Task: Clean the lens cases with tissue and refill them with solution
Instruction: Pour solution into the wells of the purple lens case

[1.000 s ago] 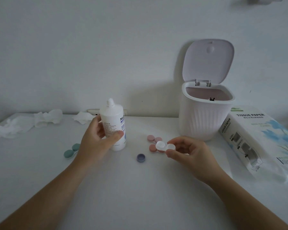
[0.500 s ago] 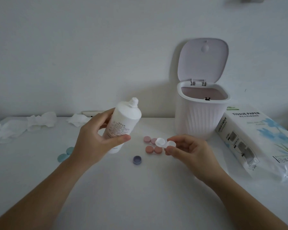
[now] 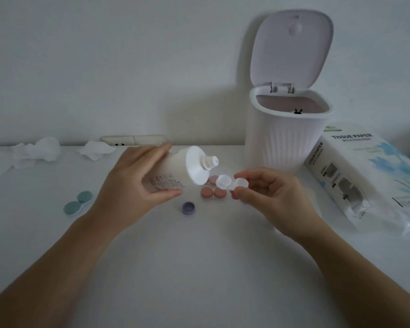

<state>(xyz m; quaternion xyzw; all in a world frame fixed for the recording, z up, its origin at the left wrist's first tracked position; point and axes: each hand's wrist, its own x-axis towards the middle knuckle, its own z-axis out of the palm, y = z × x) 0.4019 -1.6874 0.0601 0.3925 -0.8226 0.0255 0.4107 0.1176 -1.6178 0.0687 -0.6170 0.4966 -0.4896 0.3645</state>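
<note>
Head view, left hand (image 3: pixel 130 183) tilting solution bottle (image 3: pixel 175 172) toward right hand (image 3: pixel 273 196)'s clear case (image 3: pixel 231 182)

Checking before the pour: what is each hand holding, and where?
Left hand grips the bottle around its body; right hand pinches the white case at its right cup.

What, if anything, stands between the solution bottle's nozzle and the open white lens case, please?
Nothing visible does. The left hand holds the solution bottle tipped sideways, its uncapped nozzle just above and left of the white lens case pinched in the right hand, with only air between.
</note>
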